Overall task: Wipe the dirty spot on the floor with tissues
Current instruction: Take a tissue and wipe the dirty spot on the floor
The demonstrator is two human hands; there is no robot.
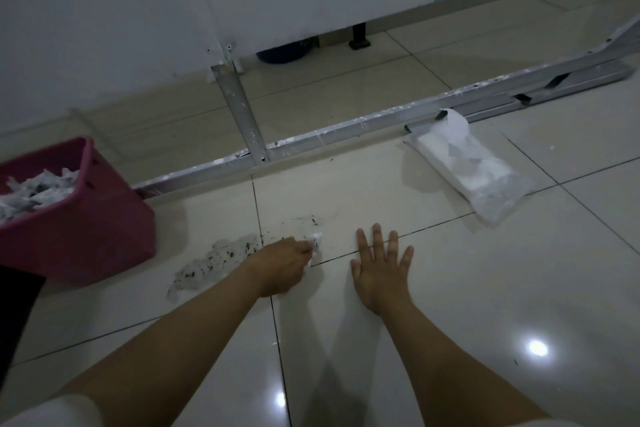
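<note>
On the glossy tile floor (450, 288) just ahead of me, my left hand (280, 267) has its fingers curled round a small wad of tissue (316, 240), pressed down at the right end of the dirty spot (221, 260). Only a white corner of the wad shows past my knuckles. My right hand (379, 270) lies flat beside it, fingers straight and spread, holding nothing and bracing on the tile.

The spot is a pale, wet-looking smear peppered with black specks, running from near the pink bin (86, 218) across a grout line toward my left hand. Most of it lies to the left of the wad, so I judge the wiping only partly done.

The tissue will handle as soft, very light and weak. Once damp I expect it to shred or roll into crumbs if dragged hard, so I would keep it bunched under the fingertips and sweep with flat pressure. The tile is smooth and reflective, so grit should slide rather than cling, though specks may lodge in the grout.

Fresh sheets sit in the tissue pack (474, 166), a soft clear plastic sleeve lying well to the right, one sheet standing up from its opening, the place to pinch. The pink bin is rigid plastic, holding crumpled soiled tissues. A paint-flecked metal rail (346, 135) lies beyond.
</note>
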